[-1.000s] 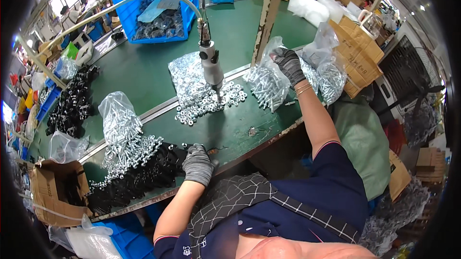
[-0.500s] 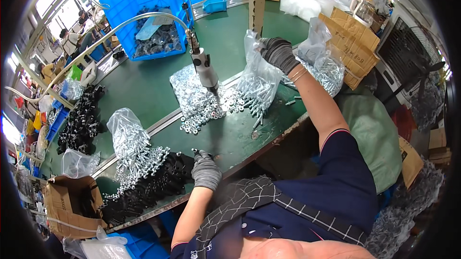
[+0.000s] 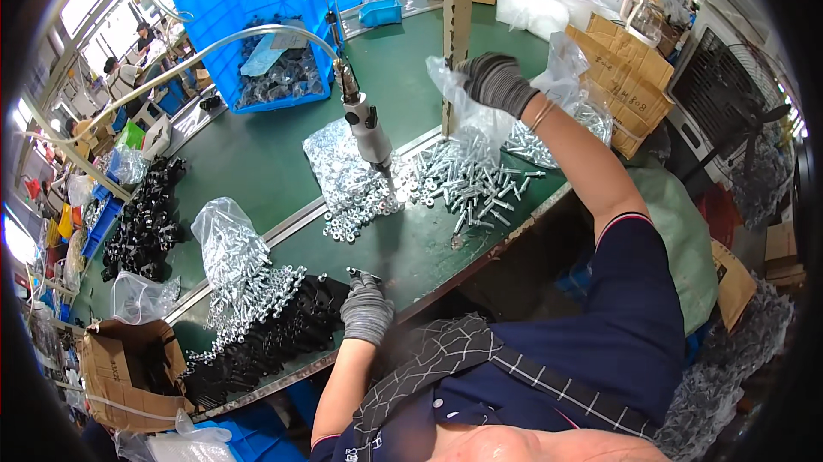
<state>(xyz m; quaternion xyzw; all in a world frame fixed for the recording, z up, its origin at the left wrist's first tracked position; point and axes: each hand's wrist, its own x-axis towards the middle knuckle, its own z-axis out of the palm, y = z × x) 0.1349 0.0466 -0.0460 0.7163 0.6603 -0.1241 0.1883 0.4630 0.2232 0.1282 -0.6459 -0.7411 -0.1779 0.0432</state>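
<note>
My right hand (image 3: 497,85), in a grey striped knit glove, grips the top of a clear plastic bag (image 3: 480,123). A loose pile of silvery bolts (image 3: 476,183) spreads from the bag's lower end over the green table. My left hand (image 3: 367,315), gloved alike, is closed near the table's front edge. A small metal end shows at its fingertips; the rest of what it holds is hidden. Beside it lie rows of black parts (image 3: 274,338) with bolts along their far side. Between the hands hangs a power screwdriver (image 3: 370,132), above a heap of nuts (image 3: 347,213).
A clear bag of bolts (image 3: 230,243) lies left, behind the black parts. More black pieces (image 3: 144,226) are heaped farther left. A blue crate (image 3: 197,16) stands at the back. An upright post (image 3: 455,33) rises beside my right hand. A cardboard box (image 3: 120,385) sits front left.
The bag in my right hand has slackened and emptied partly. More bolts have spread across the table toward the right and the front edge. My left hand has barely moved.
</note>
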